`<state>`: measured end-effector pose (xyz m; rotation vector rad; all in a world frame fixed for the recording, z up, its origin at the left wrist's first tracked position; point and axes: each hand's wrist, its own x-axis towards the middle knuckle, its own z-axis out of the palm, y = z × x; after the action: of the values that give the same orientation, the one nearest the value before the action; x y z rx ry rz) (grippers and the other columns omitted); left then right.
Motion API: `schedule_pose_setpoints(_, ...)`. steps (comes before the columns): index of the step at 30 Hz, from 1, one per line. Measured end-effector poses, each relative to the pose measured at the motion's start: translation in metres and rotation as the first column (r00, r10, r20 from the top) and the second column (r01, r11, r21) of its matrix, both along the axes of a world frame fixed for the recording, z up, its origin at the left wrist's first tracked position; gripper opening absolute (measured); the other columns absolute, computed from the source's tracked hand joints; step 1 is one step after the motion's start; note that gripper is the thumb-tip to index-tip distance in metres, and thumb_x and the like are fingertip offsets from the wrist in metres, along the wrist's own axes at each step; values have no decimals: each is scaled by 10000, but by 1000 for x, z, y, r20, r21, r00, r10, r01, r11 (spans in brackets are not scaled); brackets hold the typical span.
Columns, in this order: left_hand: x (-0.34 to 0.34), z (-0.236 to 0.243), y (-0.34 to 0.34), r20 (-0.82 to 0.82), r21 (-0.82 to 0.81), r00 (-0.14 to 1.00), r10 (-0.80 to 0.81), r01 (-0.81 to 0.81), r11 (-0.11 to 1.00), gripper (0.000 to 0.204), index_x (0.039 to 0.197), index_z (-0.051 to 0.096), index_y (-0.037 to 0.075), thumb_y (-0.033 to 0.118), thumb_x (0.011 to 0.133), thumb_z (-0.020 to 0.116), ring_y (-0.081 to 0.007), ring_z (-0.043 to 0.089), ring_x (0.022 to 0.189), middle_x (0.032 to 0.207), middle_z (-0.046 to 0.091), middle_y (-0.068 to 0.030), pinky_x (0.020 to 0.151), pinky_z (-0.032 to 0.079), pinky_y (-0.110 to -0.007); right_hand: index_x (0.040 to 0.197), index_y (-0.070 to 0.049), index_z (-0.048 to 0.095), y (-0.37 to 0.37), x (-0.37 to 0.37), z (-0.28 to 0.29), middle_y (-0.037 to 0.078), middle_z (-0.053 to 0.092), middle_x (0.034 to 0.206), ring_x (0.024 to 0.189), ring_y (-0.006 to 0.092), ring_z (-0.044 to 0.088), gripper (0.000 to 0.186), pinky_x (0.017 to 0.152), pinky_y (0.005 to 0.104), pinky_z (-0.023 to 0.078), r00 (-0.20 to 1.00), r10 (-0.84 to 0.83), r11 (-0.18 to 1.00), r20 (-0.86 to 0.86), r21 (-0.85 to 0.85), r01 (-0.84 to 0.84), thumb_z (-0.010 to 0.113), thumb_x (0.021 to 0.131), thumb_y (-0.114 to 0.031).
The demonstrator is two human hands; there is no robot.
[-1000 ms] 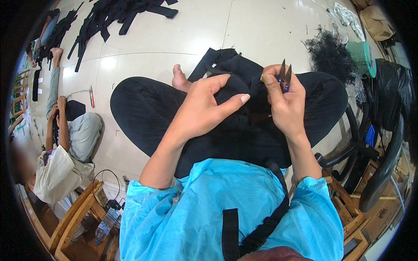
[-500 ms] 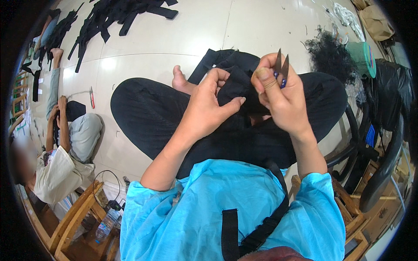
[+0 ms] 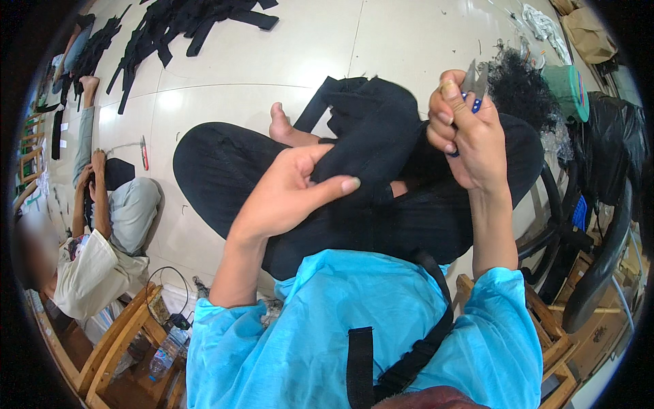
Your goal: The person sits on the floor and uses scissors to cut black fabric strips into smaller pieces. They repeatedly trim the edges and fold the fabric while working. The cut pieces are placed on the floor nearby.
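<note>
Left hand (image 3: 286, 194): fingers curled, thumb extended, pinching fold of black fabric strap piece (image 3: 371, 129) on lap of crossed black-trousered legs (image 3: 225, 170).
Right hand (image 3: 470, 133): closed around small metal thread snips with blue grip (image 3: 473, 82), blades pointing far, raised right of fabric, apart from it.
Handling judgement: keep fold taut between thumb and fingers; bring blade tips close to seam, clear of left fingertips; clip loose threads only.
Surroundings: white tiled floor (image 3: 409, 41); pile of black straps (image 3: 191, 20) far left.
</note>
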<state>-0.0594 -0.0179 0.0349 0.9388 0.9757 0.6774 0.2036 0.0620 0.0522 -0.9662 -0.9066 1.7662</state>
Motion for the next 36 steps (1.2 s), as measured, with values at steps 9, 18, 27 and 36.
schedule_pose_setpoints(9,-47,25,-23,-89,-15,994,58,-60,998,209,1100,740,-37,90,940,785,-94,704,846,982,771,-73,785,566,-240,1084,-49,609,41,133,16,13,604,869,664,45,468,96,563,210,374,826,-421,902,376,268,337,635,1050,-135)
schedule_pose_setpoints(18,-67,45,-16,-354,318,867,350,-240,917,281,1125,723,-21,223,1098,585,-84,652,848,924,740,-44,770,511,-246,1262,-32,737,42,239,26,112,743,1189,1118,179,641,332,1036,317,456,19,-634,772,773,632,67,725,997,-232)
schedule_pose_setpoints(27,-235,124,183,-392,821,449,803,-223,526,433,1332,672,24,365,1068,633,-125,654,1039,1188,726,-58,954,507,-302,1252,53,695,7,253,0,122,725,1202,1135,198,637,417,1047,341,460,110,-593,804,798,577,144,732,1005,-281)
schedule_pose_setpoints(36,-258,313,276,-634,772,-48,772,24,636,388,1091,771,54,415,993,666,-214,656,879,906,736,-70,767,508,-410,1178,62,691,-44,329,-42,116,722,1059,1027,175,645,397,943,337,502,-11,-562,814,827,555,169,731,1005,-293)
